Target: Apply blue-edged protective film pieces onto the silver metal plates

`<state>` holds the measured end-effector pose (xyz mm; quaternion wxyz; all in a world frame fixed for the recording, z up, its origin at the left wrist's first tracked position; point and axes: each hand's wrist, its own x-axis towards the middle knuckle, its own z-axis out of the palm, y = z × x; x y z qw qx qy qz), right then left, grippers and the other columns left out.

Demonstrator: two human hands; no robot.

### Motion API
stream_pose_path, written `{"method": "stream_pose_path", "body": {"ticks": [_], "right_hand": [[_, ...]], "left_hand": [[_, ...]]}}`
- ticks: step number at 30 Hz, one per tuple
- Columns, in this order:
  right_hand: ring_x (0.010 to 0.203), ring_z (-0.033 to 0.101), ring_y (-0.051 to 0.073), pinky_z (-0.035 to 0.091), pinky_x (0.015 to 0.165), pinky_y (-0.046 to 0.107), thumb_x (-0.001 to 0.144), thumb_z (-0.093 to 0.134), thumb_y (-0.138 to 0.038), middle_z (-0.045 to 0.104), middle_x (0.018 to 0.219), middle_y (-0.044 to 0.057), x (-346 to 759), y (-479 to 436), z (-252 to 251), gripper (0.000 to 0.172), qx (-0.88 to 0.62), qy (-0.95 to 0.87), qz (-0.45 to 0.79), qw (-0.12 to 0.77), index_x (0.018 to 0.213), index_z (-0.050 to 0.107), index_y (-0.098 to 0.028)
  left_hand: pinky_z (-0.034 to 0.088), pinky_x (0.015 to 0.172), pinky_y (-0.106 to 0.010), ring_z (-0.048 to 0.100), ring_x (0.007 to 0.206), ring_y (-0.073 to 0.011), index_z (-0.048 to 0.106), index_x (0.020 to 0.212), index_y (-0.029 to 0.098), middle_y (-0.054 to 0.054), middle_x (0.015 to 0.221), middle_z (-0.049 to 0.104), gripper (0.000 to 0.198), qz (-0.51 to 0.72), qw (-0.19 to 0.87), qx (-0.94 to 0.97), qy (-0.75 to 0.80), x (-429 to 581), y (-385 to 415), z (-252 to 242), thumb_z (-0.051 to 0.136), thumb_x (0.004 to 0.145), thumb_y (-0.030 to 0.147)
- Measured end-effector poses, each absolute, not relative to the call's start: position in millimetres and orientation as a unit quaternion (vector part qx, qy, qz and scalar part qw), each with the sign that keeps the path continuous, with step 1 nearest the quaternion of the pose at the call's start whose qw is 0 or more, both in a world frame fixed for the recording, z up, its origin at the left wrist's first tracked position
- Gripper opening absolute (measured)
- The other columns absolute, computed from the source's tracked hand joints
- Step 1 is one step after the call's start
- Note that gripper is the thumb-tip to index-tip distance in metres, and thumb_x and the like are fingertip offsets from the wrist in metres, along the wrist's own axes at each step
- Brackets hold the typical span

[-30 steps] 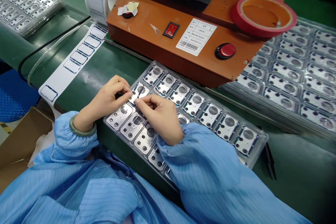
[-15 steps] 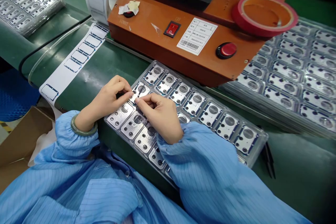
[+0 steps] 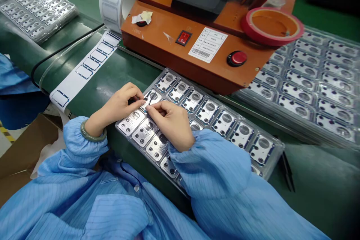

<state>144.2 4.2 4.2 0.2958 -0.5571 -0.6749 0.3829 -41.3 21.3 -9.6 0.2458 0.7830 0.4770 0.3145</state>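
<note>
A clear plastic tray (image 3: 277,153) holds rows of silver metal plates with round holes; several carry a blue-edged frame. Over a plate (image 3: 155,97) in the far row near the tray's left end, both my hands work close together. My left hand (image 3: 122,101) is closed in a pinch at this plate's left side. My right hand (image 3: 173,122) pinches thumb against index finger at its near edge. Between the fingertips shows a thin dark strip (image 3: 150,99), which looks like part of a frame sticker; its ends are hidden by my fingers.
An orange machine (image 3: 157,48) with a red tape roll (image 3: 298,37) on it stands behind the tray. A label roll (image 3: 108,2) trails a strip of frame stickers (image 3: 73,82). Stacked trays (image 3: 298,99) lie right, others (image 3: 42,11) left. Black tweezers (image 3: 287,172) lie beside the tray.
The whole view has shifted slightly, and another person's blue sleeve now shows at the left edge. My hands stay pinched over the same plate with hardly any movement.
</note>
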Motion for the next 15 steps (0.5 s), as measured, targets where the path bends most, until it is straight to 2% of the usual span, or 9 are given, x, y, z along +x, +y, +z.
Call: {"method": "stream_pose_path", "body": {"ticks": [10, 15], "right_hand": [[0.071, 0.062, 0.016, 0.041, 0.064, 0.028, 0.085, 0.058, -0.024, 0.07, 0.076, 0.002, 143.2, 1.3, 3.4, 0.016, -0.548, -0.739, 0.275, 0.278, 0.076, 0.07, -0.021], [0.071, 0.062, 0.017, 0.039, 0.063, 0.028, 0.087, 0.055, -0.027, 0.07, 0.076, 0.002, 141.9, 1.8, 1.8, 0.018, -0.56, -0.759, 0.233, 0.237, 0.08, 0.071, -0.021]], "left_hand": [[0.049, 0.075, -0.028, 0.056, 0.081, -0.0134, 0.06, 0.084, 0.018, -0.003, 0.089, 0.057, 0.004, 0.314, 0.248, 0.775, 0.49, -41.5, 19.7, -9.5, 0.06, 0.085, 0.022], [0.049, 0.075, -0.028, 0.056, 0.083, -0.0134, 0.059, 0.084, 0.019, -0.003, 0.091, 0.057, 0.004, 0.314, 0.248, 0.773, 0.492, -41.7, 18.7, -11.8, 0.059, 0.085, 0.022]]}}
